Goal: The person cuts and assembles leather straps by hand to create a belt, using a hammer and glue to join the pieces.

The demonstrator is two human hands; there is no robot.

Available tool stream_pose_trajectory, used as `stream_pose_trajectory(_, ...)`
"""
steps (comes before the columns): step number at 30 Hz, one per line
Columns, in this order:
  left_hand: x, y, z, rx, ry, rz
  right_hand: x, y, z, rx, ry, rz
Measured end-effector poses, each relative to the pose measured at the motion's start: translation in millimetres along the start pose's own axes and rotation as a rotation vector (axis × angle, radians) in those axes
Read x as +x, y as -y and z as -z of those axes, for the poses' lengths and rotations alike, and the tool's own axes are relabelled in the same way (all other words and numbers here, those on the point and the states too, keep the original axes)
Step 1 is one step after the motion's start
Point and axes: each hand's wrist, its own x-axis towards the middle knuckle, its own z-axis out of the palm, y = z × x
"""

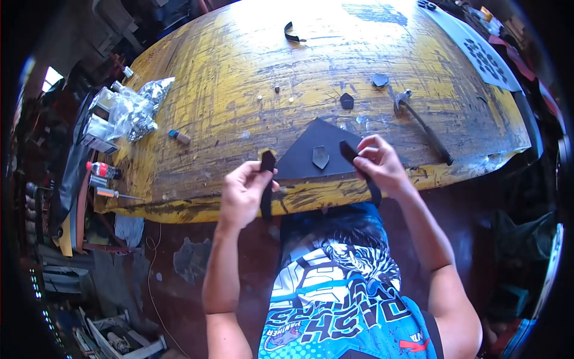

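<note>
My left hand [242, 190] pinches a black strap [267, 202] near its pointed end, which stands up above the fingers. Between the thumb and fingers of my right hand [382, 166] is another pointed black strap end [348, 149], its length hanging past the table edge. Whether both ends belong to one strap, I cannot tell. Between my hands, a dark flat piece with a pointed top [311, 133] lies at the table's near edge. On it rests a small grey shield-shaped patch [321, 157]. A similar black patch [347, 100] lies farther back.
A claw hammer [426, 128] lies right on the worn yellow table [209, 78]. At left are a crinkled plastic bag [140, 110], a small bottle [179, 137] and a screwdriver [116, 194]. A curved black strip [290, 33] lies far back; a white sheet [457, 36] bears dark pieces.
</note>
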Motion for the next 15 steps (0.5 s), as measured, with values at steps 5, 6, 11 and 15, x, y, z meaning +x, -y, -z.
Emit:
stream_pose_trajectory(5, 21.9, 33.6, -43.4, 0.02, -0.083, -0.024, 10.6, -34.5, -18.3, -0.179, -0.032, 0.042)
stream_pose_trajectory(6, 24.6, 41.8, -47.5, 0.065, -0.055, 0.008, 9.1, -30.7, -22.4, -0.235, -0.044, 0.017)
stream_pose_trajectory(11, 32.5, 42.4, -67.5, 0.211, -0.023, 0.018, 18.3, -10.3, -36.1, -0.613, -0.105, 0.249)
stream_pose_trajectory(15, 36.3, 44.1, -78.7, 0.333, -0.052, -0.078, 20.6, -6.5, -41.9, -0.698, -0.078, 0.28)
